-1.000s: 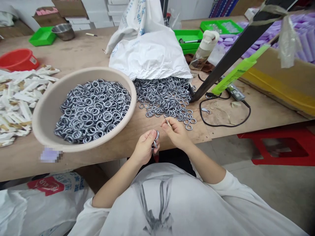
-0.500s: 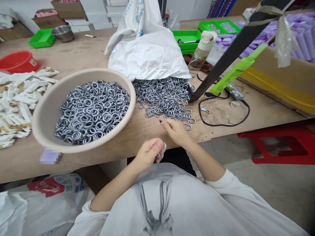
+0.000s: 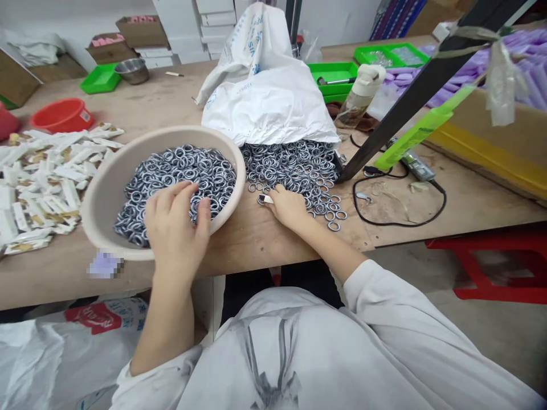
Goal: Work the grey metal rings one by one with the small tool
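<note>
My left hand (image 3: 177,222) is over the near right part of a beige basin (image 3: 96,228), its fingers curved and the thumb held apart. I see nothing in its grasp. Grey metallic-looking rings (image 3: 183,165) fill much of the basin, partly hidden behind this hand. My right hand (image 3: 288,206) is closed on a small white tool with a dark tip (image 3: 265,199), most of it covered by the fingers. This hand is at the near edge of a loose pile of similar rings (image 3: 294,162), which spills from the mouth of a white sack (image 3: 269,108).
White strips (image 3: 55,182) lie heaped at left beside a red bowl (image 3: 62,115). A dark slanted post (image 3: 397,108) rises right of the ring pile, near a bottle (image 3: 361,94) and a looped black cable (image 3: 401,222). A red stool (image 3: 491,290) stands below the table.
My left hand has moved left and up from near my body to above the basin and has opened; the rings in it are gone. My right hand has shifted slightly left and up with the tool.
</note>
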The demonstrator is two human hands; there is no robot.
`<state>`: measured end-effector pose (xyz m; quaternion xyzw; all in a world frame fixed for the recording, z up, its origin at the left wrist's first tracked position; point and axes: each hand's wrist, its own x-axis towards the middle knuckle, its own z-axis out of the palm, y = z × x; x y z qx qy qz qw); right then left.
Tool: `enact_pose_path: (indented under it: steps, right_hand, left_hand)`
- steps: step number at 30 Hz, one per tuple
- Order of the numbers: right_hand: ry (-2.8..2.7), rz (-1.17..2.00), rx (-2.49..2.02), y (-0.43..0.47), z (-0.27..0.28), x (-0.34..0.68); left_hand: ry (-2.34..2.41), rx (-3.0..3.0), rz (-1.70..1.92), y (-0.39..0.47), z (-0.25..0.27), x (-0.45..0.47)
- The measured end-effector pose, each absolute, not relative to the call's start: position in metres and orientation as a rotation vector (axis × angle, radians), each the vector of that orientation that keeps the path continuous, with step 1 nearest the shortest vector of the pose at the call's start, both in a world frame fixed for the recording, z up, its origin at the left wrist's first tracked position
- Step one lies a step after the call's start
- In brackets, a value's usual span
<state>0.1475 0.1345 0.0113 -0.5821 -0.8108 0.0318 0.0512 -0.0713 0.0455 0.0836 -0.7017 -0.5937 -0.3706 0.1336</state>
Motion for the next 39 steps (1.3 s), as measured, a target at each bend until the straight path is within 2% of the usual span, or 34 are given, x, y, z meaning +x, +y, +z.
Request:
enact_pose_path:
  steps: [2, 5, 9, 15, 21, 26, 29, 33, 36, 39]
  right_hand:
    - [-2.432, 0.089, -1.775, 0.131, 0.011, 0.156]
    - [-2.360, 0.103, -1.800, 0.120, 0.009, 0.172]
    - [-2.327, 0.171, -1.719, 0.103, -0.003, 0.191]
    - [-2.130, 0.387, -1.621, 0.090, -0.017, 0.208]
    - [-1.839, 0.619, -1.417, 0.092, -0.009, 0.198]
    - [-1.747, 0.775, -1.267, 0.098, -0.010, 0.184]
    - [-1.629, 0.919, -1.170, 0.093, -0.010, 0.176]
    - [-1.290, 1.170, -1.067, 0.074, -0.006, 0.161]
    - [-1.174, 1.286, -0.977, 0.061, -0.001, 0.154]
    - [-1.231, 1.460, -0.872, 0.060, 0.009, 0.157]
  left_hand:
    - [-1.516, -2.205, -1.183, 0.036, 0.069, -0.048]
    - [-1.537, -2.642, -0.855, 0.044, 0.036, -0.014]
    - [-1.828, -2.613, -0.431, 0.088, -0.003, 0.006]
    - [-1.922, -2.587, -0.358, 0.116, -0.008, 0.004]
    - [-1.981, -2.680, -1.033, 0.107, -0.006, -0.002]
    - [-2.141, -2.767, -1.253, 0.093, -0.002, 0.002]
    - [-2.155, -2.815, -1.739, 0.079, 0.000, 0.011]
    - [-2.305, -2.502, -2.524, 0.058, 0.000, 0.028]
    - [-2.314, -2.395, -2.810, 0.047, 0.000, 0.036]
    - [-2.270, -2.523, -2.938, 0.041, 0.003, 0.036]
